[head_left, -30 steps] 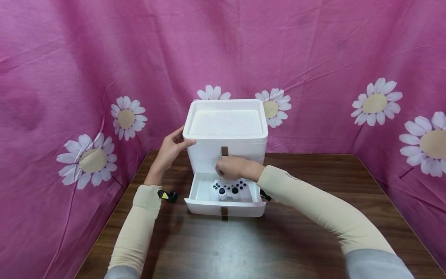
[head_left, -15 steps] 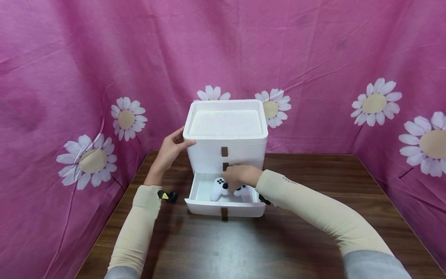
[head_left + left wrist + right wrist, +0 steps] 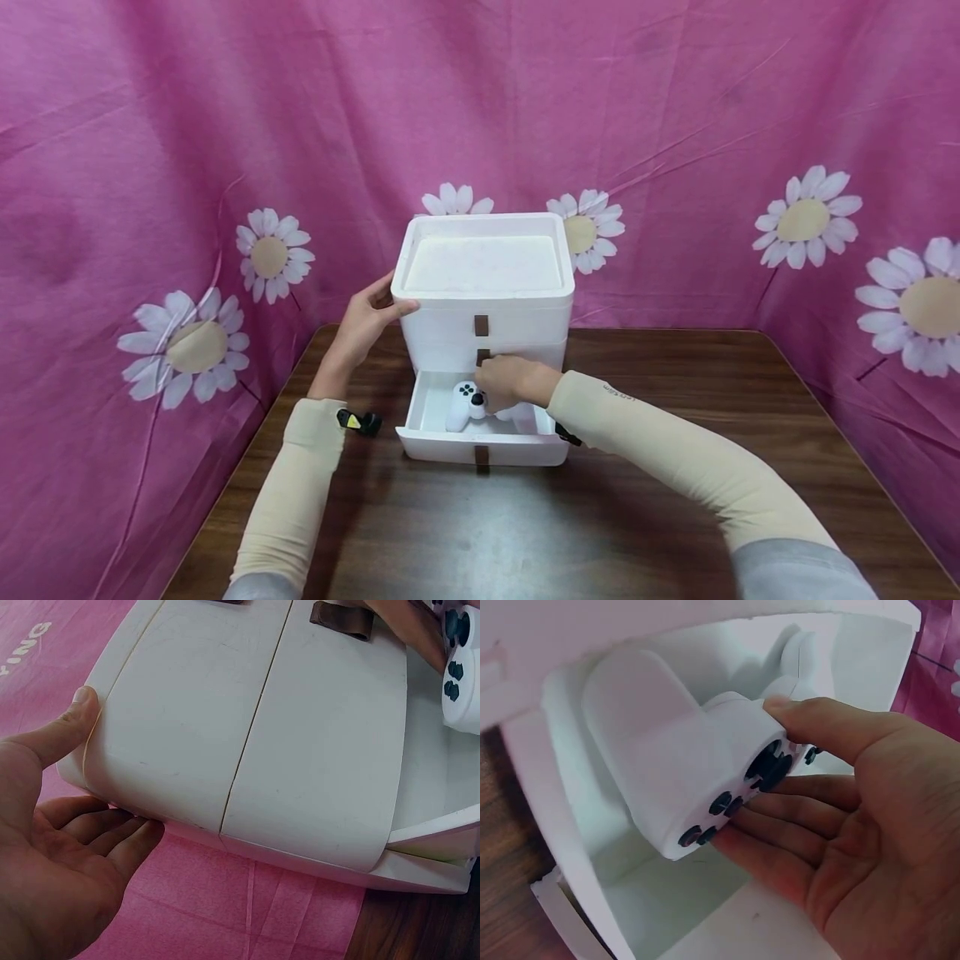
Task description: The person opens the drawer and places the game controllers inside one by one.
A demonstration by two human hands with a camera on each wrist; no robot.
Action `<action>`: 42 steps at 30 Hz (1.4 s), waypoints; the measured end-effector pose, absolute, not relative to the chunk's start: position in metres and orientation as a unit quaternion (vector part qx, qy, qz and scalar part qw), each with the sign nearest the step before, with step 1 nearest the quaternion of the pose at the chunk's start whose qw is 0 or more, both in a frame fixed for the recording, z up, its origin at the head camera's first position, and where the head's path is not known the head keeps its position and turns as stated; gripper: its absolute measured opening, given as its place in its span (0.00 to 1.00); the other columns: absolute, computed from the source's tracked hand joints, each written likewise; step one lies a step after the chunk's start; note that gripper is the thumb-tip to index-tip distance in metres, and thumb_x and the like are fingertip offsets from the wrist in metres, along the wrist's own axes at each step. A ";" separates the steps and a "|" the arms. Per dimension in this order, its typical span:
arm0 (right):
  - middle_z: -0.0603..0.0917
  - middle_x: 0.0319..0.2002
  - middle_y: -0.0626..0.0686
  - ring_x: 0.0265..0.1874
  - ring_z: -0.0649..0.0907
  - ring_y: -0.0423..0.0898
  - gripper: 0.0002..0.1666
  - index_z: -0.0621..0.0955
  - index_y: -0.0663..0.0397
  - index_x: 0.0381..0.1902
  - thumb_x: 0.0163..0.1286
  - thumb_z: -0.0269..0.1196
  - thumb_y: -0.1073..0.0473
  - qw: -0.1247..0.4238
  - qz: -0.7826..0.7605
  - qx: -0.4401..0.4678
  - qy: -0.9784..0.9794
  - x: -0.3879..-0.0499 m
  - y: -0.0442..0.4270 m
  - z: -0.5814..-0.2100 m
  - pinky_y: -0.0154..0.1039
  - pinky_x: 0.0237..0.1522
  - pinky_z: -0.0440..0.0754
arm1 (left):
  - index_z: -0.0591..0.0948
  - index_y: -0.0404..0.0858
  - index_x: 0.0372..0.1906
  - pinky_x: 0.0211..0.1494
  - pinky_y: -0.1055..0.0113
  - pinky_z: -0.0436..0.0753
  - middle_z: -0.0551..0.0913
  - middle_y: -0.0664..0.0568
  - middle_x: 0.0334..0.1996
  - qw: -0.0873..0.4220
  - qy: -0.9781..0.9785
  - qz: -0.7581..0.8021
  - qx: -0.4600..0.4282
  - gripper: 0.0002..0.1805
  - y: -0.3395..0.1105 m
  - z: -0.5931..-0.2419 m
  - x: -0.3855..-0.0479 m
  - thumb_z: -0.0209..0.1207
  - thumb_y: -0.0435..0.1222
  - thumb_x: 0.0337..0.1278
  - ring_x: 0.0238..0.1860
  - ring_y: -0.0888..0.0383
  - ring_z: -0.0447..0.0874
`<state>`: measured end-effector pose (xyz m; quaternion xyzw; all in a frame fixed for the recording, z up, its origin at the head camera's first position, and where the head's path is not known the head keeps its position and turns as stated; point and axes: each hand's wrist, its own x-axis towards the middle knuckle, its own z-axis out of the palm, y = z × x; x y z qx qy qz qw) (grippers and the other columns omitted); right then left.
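Note:
A white chest of drawers (image 3: 442, 333) stands on the table, its bottom drawer (image 3: 442, 450) pulled out. Inside that drawer is a white game controller (image 3: 459, 410) with dark buttons and sticks. My right hand (image 3: 513, 379) grips the controller by its middle, thumb on one face and fingers on the button side, as the right wrist view shows. In the head view this hand hides part of the controller. At the chest's upper left corner, my left hand (image 3: 363, 323) holds on, its thumb (image 3: 79, 720) on the front and its fingers along the side.
Brown pull tabs (image 3: 482, 325) mark the drawer fronts. The chest's top (image 3: 483, 262) is a shallow recess with a raised rim. Dark wooden table (image 3: 660, 517) surrounds it, and a pink flowered curtain (image 3: 675, 108) hangs behind and at both sides.
From in front of the upper drawers, my right hand has dropped into the open drawer and taken hold of the controller, which has shifted slightly. The left hand keeps its place.

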<state>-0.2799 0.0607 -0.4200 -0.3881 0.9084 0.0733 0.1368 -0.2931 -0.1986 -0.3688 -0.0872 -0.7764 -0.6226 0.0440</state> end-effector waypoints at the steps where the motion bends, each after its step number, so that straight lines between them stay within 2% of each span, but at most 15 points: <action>1: 0.91 0.39 0.50 0.29 0.80 0.41 0.15 0.90 0.52 0.48 0.69 0.75 0.51 0.136 0.072 -0.387 0.909 -0.280 0.060 -0.421 0.35 0.37 0.83 | 0.66 0.45 0.83 0.60 0.68 0.82 0.74 0.46 0.77 0.044 -0.776 -0.623 -0.087 0.44 -0.199 -0.369 -0.293 0.73 0.41 0.66 0.74 0.50 0.76; 5: 0.92 0.39 0.51 0.28 0.81 0.40 0.18 0.90 0.53 0.49 0.70 0.75 0.48 0.129 0.070 -0.387 0.910 -0.280 0.060 -0.424 0.35 0.38 0.85 | 0.66 0.45 0.83 0.60 0.68 0.82 0.74 0.46 0.77 0.044 -0.775 -0.625 -0.086 0.44 -0.199 -0.368 -0.293 0.73 0.41 0.66 0.74 0.50 0.76; 12: 0.92 0.38 0.51 0.27 0.81 0.40 0.18 0.90 0.54 0.47 0.70 0.75 0.47 0.124 0.055 -0.394 0.909 -0.278 0.060 -0.425 0.36 0.39 0.87 | 0.66 0.44 0.83 0.67 0.61 0.81 0.74 0.45 0.77 0.043 -0.774 -0.625 -0.087 0.44 -0.197 -0.368 -0.293 0.73 0.40 0.67 0.74 0.50 0.75; 19: 0.91 0.41 0.52 0.31 0.82 0.42 0.18 0.90 0.54 0.50 0.72 0.73 0.48 0.122 0.061 -0.397 0.907 -0.277 0.061 -0.422 0.39 0.43 0.87 | 0.66 0.44 0.83 0.64 0.64 0.82 0.74 0.46 0.77 0.043 -0.771 -0.629 -0.089 0.44 -0.196 -0.368 -0.293 0.73 0.40 0.66 0.74 0.50 0.75; 29: 0.91 0.35 0.51 0.28 0.80 0.43 0.13 0.90 0.54 0.45 0.72 0.73 0.51 0.113 0.024 -0.407 0.906 -0.262 0.066 -0.405 0.39 0.37 0.83 | 0.66 0.43 0.83 0.70 0.57 0.80 0.74 0.45 0.77 0.046 -0.769 -0.631 -0.094 0.44 -0.195 -0.368 -0.292 0.72 0.39 0.66 0.74 0.50 0.75; 33: 0.88 0.30 0.49 0.26 0.77 0.43 0.10 0.90 0.54 0.40 0.71 0.74 0.53 0.074 -0.006 -0.439 0.895 -0.252 0.073 -0.395 0.41 0.34 0.79 | 0.67 0.42 0.83 0.73 0.55 0.79 0.74 0.45 0.77 0.048 -0.764 -0.636 -0.098 0.43 -0.196 -0.369 -0.292 0.72 0.37 0.66 0.75 0.51 0.74; 36: 0.85 0.24 0.47 0.23 0.74 0.41 0.07 0.88 0.52 0.33 0.70 0.74 0.56 0.026 -0.034 -0.468 0.883 -0.242 0.079 -0.390 0.38 0.29 0.75 | 0.67 0.42 0.83 0.74 0.53 0.78 0.73 0.45 0.77 0.048 -0.764 -0.636 -0.098 0.43 -0.196 -0.369 -0.293 0.72 0.38 0.66 0.75 0.51 0.74; 42: 0.81 0.20 0.42 0.20 0.72 0.35 0.10 0.85 0.47 0.26 0.68 0.71 0.63 -0.055 -0.099 -0.512 0.851 -0.217 0.092 -0.394 0.31 0.24 0.70 | 0.66 0.43 0.83 0.74 0.52 0.78 0.73 0.46 0.78 0.046 -0.767 -0.633 -0.093 0.44 -0.197 -0.369 -0.292 0.73 0.39 0.66 0.75 0.51 0.74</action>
